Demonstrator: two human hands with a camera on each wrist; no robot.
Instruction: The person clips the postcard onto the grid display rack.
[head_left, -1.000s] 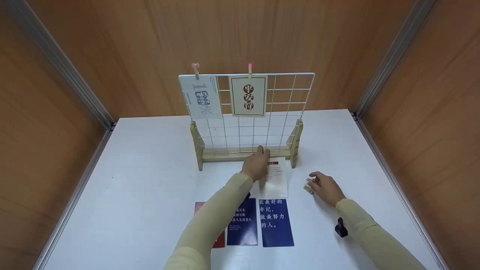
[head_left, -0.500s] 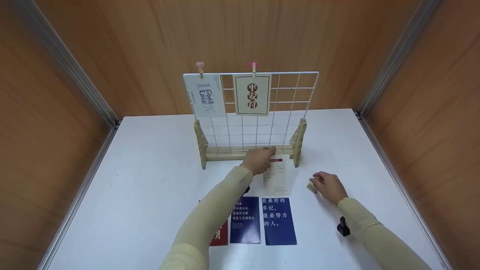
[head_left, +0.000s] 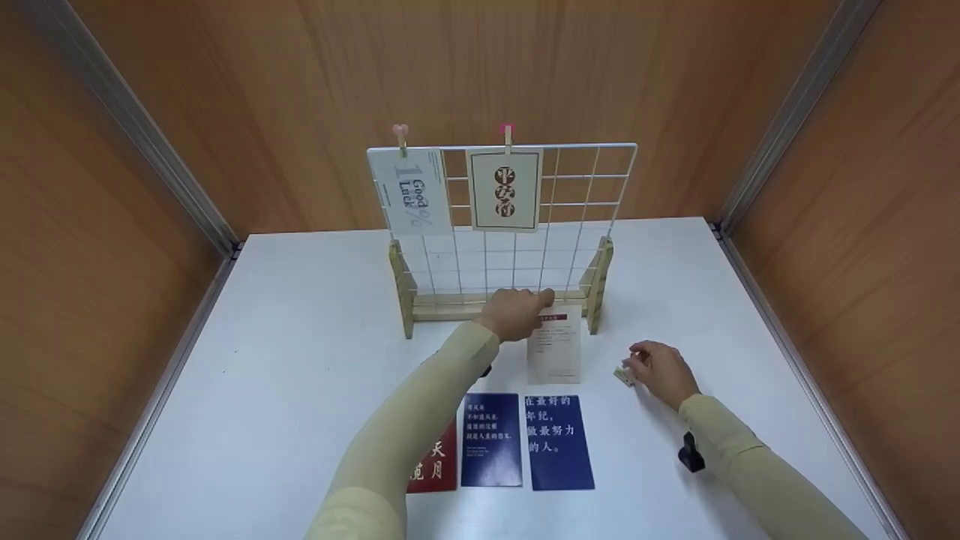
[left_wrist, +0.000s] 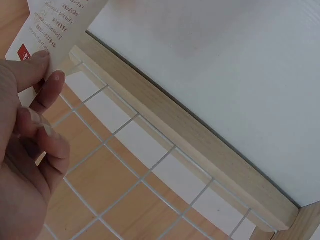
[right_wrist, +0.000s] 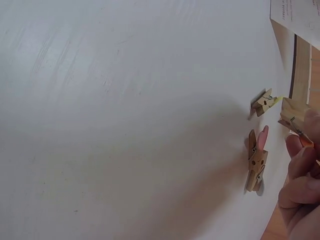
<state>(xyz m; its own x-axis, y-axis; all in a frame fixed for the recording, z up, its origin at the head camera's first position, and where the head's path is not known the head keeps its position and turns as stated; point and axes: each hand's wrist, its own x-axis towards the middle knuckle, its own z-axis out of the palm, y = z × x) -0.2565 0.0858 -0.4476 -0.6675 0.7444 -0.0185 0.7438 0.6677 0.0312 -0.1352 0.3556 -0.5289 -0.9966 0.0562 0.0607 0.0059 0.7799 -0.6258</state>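
My left hand (head_left: 514,313) pinches a white printed card (head_left: 556,356) by its top edge, in front of the rack's wooden base bar. In the left wrist view, thumb and forefinger grip the card (left_wrist: 62,30) near its red label. My right hand (head_left: 661,373) is low over the table, to the right of the card. The right wrist view shows it pinching a wooden clothespin (right_wrist: 294,114) between thumb and fingers. Just beyond lie more small clothespins (right_wrist: 257,162), one of them with a yellow tip (right_wrist: 263,103).
A white wire grid rack (head_left: 570,202) stands on wooden feet (head_left: 598,285). Clothespins hold a "Good Luck" card (head_left: 411,195) and a cream card (head_left: 504,214) on its top wire. Two blue cards (head_left: 491,469) (head_left: 561,472) and a red card (head_left: 442,480) lie in front.
My left hand has drawn the white card a little toward the rack, and its lower edge has moved away from the blue cards. My right hand stays nearly in place by the clothespins.
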